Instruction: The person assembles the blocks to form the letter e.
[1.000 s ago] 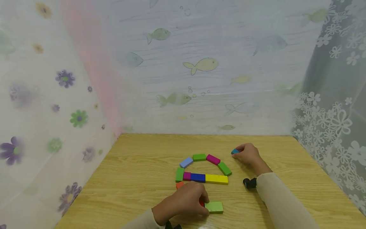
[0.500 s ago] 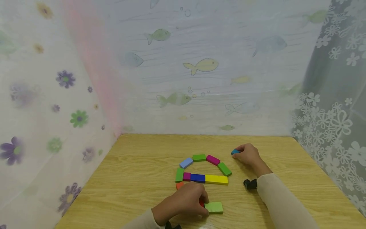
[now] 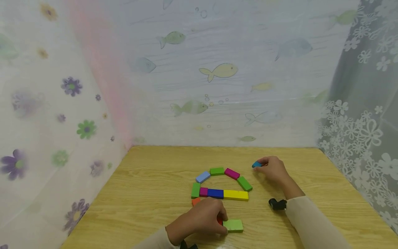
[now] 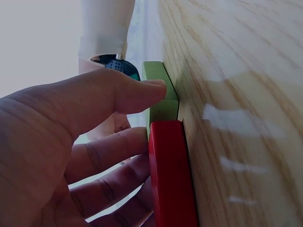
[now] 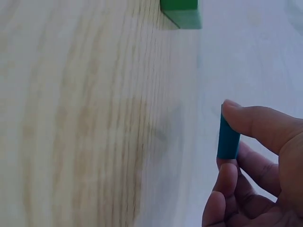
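Observation:
My right hand (image 3: pixel 273 169) holds a small blue block (image 3: pixel 256 164) between thumb and fingers at the back right of the arrangement; in the right wrist view the blue block (image 5: pixel 228 137) appears apart from the other blocks. Lower down, my left hand (image 3: pixel 205 216) has thumb and fingers around the join of a light green block (image 3: pixel 234 226) and a red block (image 4: pixel 171 170), which lie end to end on the table. The thumb is over the light green block (image 4: pixel 163 108). Most of the red block is hidden by this hand in the head view.
On the wooden table (image 3: pixel 140 186), an arc of green, light blue and magenta blocks (image 3: pixel 232 173) curves above a row of magenta, dark blue and yellow blocks (image 3: pixel 235 195). An orange block (image 3: pixel 196 201) is partly covered by my left hand. Patterned curtains (image 3: pixel 192 121) hang around the table.
My right hand and forearm have shifted slightly right, with the blue block still pinched. My left hand and the blocks on the table look unchanged.

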`<state>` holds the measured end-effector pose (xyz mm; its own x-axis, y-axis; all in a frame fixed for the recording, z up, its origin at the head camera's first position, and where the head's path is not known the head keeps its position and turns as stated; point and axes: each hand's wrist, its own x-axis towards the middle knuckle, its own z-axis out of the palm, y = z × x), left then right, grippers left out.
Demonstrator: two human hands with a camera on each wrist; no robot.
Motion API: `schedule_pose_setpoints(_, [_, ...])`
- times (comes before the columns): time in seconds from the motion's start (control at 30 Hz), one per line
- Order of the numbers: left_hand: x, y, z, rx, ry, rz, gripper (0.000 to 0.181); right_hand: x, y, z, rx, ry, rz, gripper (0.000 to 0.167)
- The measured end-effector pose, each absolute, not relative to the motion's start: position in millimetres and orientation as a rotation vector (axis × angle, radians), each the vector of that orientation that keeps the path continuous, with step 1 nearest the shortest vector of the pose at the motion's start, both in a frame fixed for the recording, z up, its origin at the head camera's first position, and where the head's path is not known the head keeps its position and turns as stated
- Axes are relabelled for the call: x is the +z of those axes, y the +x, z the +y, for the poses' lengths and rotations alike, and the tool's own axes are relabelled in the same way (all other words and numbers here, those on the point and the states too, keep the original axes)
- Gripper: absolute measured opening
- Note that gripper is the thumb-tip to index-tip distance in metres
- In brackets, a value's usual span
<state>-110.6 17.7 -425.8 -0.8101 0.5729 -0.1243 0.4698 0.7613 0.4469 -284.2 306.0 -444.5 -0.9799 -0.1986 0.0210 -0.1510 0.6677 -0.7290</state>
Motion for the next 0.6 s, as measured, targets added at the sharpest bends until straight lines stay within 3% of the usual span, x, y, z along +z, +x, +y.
schedule_pose_setpoints(0.6, [-426, -109, 18, 0.573, 0.812, 2.701, 0.017, -439, -236, 306, -1.16, -0.499, 2.89, 0.048])
